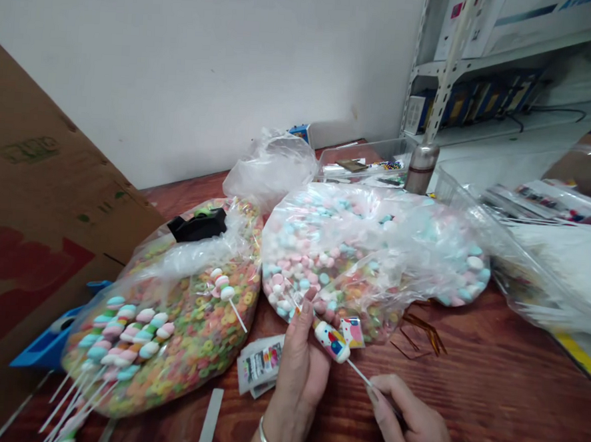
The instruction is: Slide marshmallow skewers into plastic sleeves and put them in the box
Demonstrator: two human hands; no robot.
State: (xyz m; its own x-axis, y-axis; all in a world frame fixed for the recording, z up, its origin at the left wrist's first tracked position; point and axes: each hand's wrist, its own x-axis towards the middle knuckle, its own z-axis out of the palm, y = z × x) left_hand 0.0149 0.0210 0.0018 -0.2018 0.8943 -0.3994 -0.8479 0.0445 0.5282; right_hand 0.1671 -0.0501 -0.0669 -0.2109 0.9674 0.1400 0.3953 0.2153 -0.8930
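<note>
First, at far left, a brown corrugated cardboard box (31, 198) leans over a red-brown wooden table (484, 406), with a blue plastic object (50, 339) beside it. Next lies a clear plastic bag of multicoloured cereal rings (183, 334) with a black clip (198, 225) on top; pastel marshmallow skewers on white sticks (123, 334) rest on this bag. A flat metal strip (209, 422) and a stack of printed card packets (259, 365) lie just beside my left hand (299, 374), which wears a silver bangle (268, 439).

My left fingers (306, 315) clench a white printed cylinder on a thin white stick (332, 341), holding it above the table, just in front of a clear bag of pink and blue marshmallows (354, 251). My right hand (413, 421) grasps the far end of the stick between finger and thumb. Copper-coloured wire pieces (421, 332) lie beside the marshmallow bag. Behind it stand a clear plastic tub (366, 160), a steel canister (421, 169) and a grey metal shelf (435, 69). Another clear plastic bag (548, 263) lies at far right.
</note>
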